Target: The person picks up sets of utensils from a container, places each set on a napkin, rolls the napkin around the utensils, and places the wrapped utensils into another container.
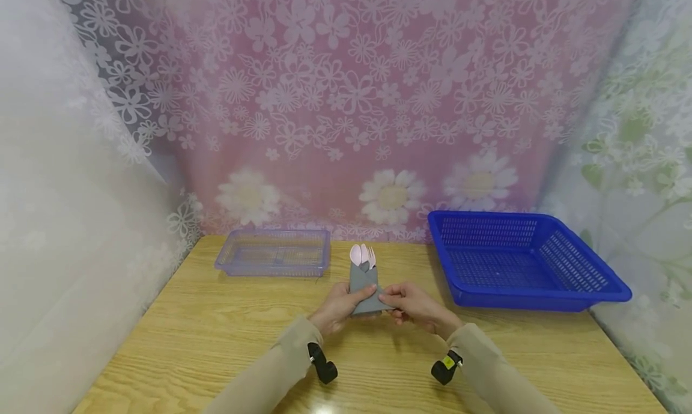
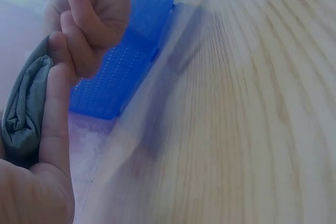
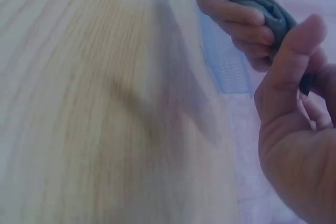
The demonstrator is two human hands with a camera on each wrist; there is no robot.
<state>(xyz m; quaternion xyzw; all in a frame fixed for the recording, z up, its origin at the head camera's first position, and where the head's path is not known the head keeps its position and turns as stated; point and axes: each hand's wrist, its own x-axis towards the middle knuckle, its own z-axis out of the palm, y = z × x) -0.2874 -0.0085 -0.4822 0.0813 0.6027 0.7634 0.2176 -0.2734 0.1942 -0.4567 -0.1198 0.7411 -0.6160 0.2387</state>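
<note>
A grey cloth napkin (image 1: 365,279) is folded into a wrap around a pale pink spoon (image 1: 355,255), knife (image 1: 364,253) and fork (image 1: 371,257); only their upper ends stick out at the top. My left hand (image 1: 340,304) grips the wrap from the left, thumb across its front and fingers behind. Pinched by my right hand (image 1: 413,306) is a corner of the napkin that points out to the right. In the left wrist view the lower end of the folded napkin (image 2: 26,108) shows rolled layers, raised over the table.
A clear plastic tray (image 1: 273,272) stands at the back left of the wooden table (image 1: 216,342). At the back right sits a large blue plastic basket (image 1: 519,300). Flowered curtains (image 1: 335,101) hang behind and at both sides.
</note>
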